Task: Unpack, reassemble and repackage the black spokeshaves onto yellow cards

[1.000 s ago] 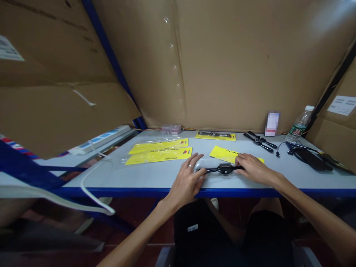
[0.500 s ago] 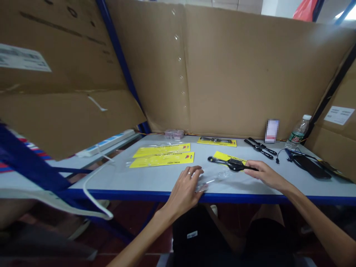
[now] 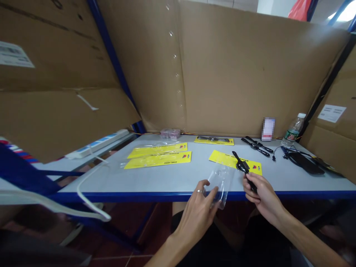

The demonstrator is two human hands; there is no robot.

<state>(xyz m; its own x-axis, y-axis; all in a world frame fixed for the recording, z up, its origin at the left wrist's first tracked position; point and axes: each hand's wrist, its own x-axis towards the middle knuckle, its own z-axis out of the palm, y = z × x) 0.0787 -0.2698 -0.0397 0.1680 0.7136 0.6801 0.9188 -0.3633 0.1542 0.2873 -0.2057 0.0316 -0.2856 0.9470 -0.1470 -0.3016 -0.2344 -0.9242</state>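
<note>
The right hand (image 3: 263, 191) grips 1 handle of the black spokeshave (image 3: 241, 165) over the yellow card (image 3: 221, 158); likely stiff, weighty and slick, it suits holding by its handles. On the card's near side, the left hand (image 3: 198, 207) holds a clear blister (image 3: 221, 180), probably light, easily creased.

A white glow (image 3: 344, 13) burns out at two o'clock, leaving a pale sheen on the nearby cardboard (image 3: 236, 70). Toward seven o'clock the floor (image 3: 116, 256) falls dim. Wide-angle stretch skews the edges; pixelation masks the phone screen (image 3: 268, 129) at three o'clock.
</note>
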